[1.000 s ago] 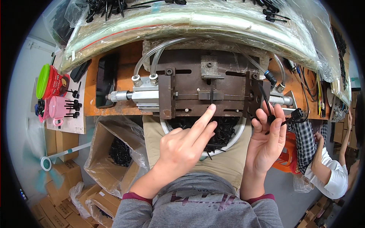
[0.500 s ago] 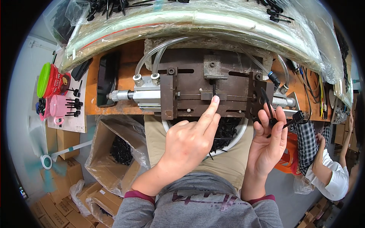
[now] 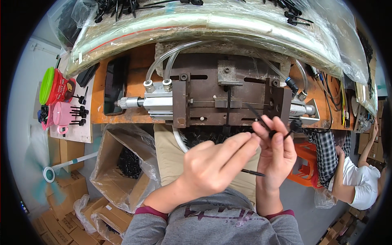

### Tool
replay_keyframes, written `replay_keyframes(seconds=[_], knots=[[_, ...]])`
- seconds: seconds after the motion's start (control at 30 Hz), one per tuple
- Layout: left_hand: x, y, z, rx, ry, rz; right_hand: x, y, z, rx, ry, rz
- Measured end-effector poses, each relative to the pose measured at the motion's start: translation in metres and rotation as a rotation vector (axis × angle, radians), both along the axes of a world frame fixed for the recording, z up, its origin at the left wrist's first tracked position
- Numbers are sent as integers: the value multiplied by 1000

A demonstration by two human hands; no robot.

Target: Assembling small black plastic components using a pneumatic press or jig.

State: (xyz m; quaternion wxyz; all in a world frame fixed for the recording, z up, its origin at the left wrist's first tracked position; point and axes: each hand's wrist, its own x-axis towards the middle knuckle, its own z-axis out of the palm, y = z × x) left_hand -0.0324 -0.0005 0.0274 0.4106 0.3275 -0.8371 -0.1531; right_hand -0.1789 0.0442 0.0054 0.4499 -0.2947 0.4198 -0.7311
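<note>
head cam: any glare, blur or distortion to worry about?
Head view: strong fisheye, bench edge bows and corners are black; glare on the plastic sheet; left hand and right hand slightly soft, the thin black parts hard to resolve.

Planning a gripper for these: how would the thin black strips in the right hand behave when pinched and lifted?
Likely light: the right hand holds several black strips with fingertips alone. Probably springy rather than floppy, since their free ends stick out fairly straight. Thin and smooth-looking, so they may slip or fan apart in a loose pinch.
</note>
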Motion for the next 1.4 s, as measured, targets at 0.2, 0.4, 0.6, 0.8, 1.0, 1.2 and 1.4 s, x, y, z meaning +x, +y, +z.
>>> replay_keyframes(seconds=[0.2, 0.4, 0.6, 0.8, 1.0, 1.2, 1.4], knots=[[-8, 0, -12, 39, 72, 44, 14, 7, 5, 171, 188, 103], [6, 0, -7, 124, 14, 26, 4, 2, 2, 50, 435, 98], [20, -4, -11, 67, -267, 86, -13, 4, 13, 108, 949, -135], [14, -11, -13, -40, -393, 135, -15, 9, 28, 186, 692, -198], [14, -12, -12, -71, -452, 144, -34, 16, 24, 44, 613, -27], [12, -14, -14, -51, -436, 141, -29, 13, 30, -54, 293, 5], [13, -15, -12, -35, -428, 127, -32, 12, 25, -151, 429, -23]])
